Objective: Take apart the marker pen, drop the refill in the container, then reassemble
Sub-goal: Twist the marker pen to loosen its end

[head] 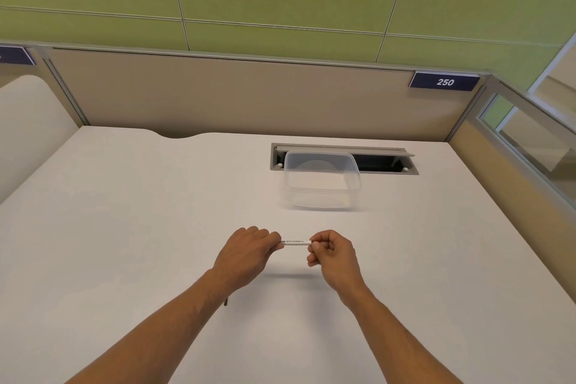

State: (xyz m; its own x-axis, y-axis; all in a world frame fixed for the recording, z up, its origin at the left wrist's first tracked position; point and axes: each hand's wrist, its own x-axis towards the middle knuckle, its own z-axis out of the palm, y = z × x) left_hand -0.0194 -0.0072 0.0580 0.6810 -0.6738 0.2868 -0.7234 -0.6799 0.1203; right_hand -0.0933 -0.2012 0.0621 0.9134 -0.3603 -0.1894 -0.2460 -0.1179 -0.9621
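Hands: two are seen, a left hand [246, 251] and a right hand [333, 254].
Marker pen [296, 242]: one is counted, held between the hands.
Container [322, 182]: one clear tub is counted, far right.
Number plate [444, 81]: one is fully seen, marked 250, far right.

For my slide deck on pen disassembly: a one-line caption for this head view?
Both hands hold a whiteboard marker above the desk, clear container beyond.
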